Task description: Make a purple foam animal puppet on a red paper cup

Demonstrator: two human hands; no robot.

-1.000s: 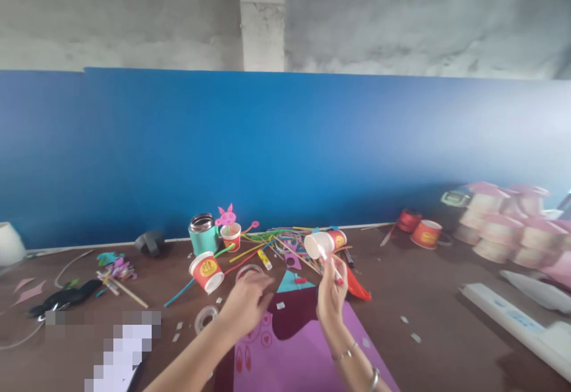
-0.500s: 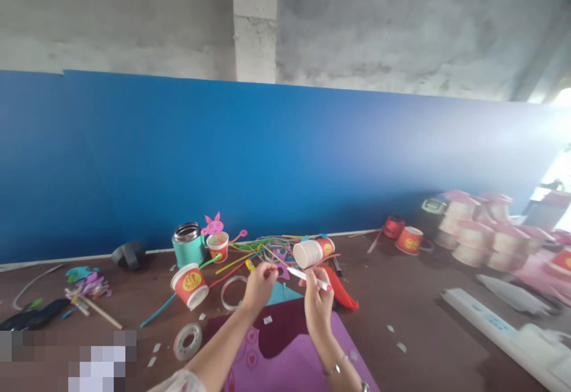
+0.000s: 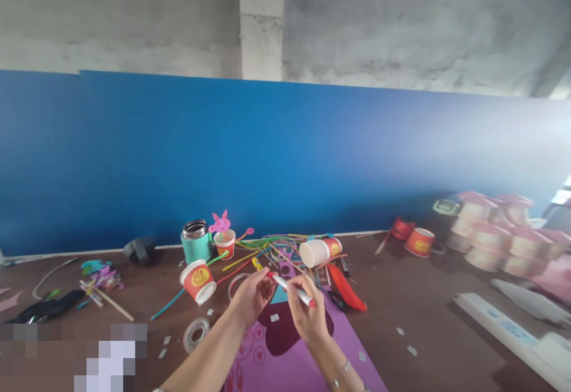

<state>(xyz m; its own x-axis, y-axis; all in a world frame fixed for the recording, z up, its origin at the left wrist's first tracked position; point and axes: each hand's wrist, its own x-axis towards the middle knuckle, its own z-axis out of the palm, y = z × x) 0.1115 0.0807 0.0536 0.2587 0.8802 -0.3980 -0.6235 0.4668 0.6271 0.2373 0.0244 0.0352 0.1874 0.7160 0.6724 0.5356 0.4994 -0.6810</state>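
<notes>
In my right hand (image 3: 307,311) is a white marker (image 3: 292,289) with a red end, tilted with its tip toward the left. My left hand (image 3: 253,295) pinches a small red marker cap (image 3: 270,274), which meets the marker's tip; whether it is fully seated I cannot tell. Below both hands lies a purple sheet (image 3: 321,356) with circles, hearts and other shapes drawn in red. On that sheet rests a dark maroon piece (image 3: 281,338) with a small white scrap (image 3: 274,317) on it. Part of a light blue piece (image 3: 280,294) shows between my hands.
A tape roll (image 3: 196,335) lies left of my forearm. Behind are a tipped paper cup (image 3: 198,281), a teal flask (image 3: 196,243), stacked cups (image 3: 317,252) on their side and tangled pipe cleaners (image 3: 276,243). Right stand a red object (image 3: 345,288) and pink-topped cup stacks (image 3: 484,231).
My hands have come together, bringing the red cap against the marker's tip; before, they were apart. The view has turned slightly left.
</notes>
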